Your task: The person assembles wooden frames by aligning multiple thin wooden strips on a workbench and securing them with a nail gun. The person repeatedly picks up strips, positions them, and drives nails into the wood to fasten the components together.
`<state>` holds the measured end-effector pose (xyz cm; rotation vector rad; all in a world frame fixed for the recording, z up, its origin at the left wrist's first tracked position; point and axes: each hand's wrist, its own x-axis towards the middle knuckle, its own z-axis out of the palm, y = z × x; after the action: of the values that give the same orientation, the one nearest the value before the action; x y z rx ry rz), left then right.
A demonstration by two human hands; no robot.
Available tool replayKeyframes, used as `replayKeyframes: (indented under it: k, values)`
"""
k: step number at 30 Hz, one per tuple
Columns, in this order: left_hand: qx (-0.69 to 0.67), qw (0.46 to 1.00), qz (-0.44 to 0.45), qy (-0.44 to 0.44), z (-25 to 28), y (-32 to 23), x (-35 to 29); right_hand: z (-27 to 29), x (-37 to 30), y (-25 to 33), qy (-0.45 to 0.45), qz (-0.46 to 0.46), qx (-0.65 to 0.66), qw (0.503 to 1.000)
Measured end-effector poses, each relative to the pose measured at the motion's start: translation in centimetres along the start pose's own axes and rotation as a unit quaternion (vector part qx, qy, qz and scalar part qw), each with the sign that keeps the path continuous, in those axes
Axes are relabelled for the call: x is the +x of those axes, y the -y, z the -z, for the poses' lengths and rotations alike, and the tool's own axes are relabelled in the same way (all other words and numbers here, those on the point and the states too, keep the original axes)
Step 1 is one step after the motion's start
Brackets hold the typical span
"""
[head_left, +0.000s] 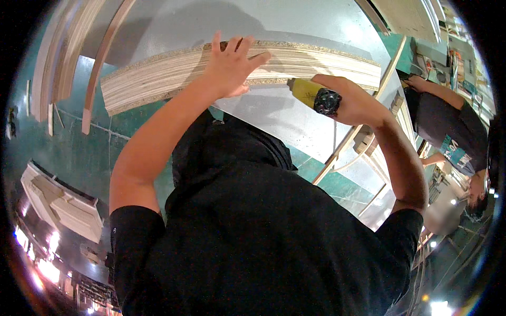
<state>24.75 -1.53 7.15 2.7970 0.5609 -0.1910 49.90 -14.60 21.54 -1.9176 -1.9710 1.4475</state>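
A: Where do we find the wooden bundle (153,79)?

B: We see it lying across the grey tabletop (174,23), in front of the person, its pale striped face up and rough, speckled edges along both long sides. The wide lens makes it look bowed.

A: And our left hand (230,66)?

B: We have it laid over the bundle, left of the tool, fingers spread well apart and reaching toward the far edge. The thumb side sits by the near edge. We cannot tell how hard it presses.

A: What about our right hand (356,100)?

B: Its fingers are curled around a yellow-green tool (304,90) with a dark, rounded end — a firm-looking wrap, though part of the grip is hidden. The nose points left, right at the bundle's near edge; whether it touches, we cannot tell.

A: What else do we notice?

B: To the left, a reddish-brown strip (105,63) and several long pale boards (71,58). Below them, a pale panel (66,203) sits low over the green floor (79,145). On the right we see a co-worker (443,118) in a dark shirt — well apart from our hands.
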Motion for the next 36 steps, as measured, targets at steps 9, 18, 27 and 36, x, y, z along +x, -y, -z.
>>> replayKeyframes:
  k: [9,18,27,36]
  values:
    - [-0.020,0.999,-0.010,-0.043,-1.1,0.0,0.1,-0.6,3.9,0.2,0.056,-0.012,-0.017,0.998]
    - [-0.032,0.998,-0.012,-0.043,0.0,-0.1,0.0,-1.3,4.5,0.0,0.064,-0.021,-0.028,0.997]
    - [-0.055,0.996,-0.013,-0.064,-0.5,0.1,-0.2,-1.2,4.7,0.8,0.072,-0.020,-0.022,0.997]
    - [-0.051,0.995,-0.013,-0.080,-0.9,-0.1,-0.2,-1.0,5.1,0.5,0.085,-0.010,-0.044,0.995]
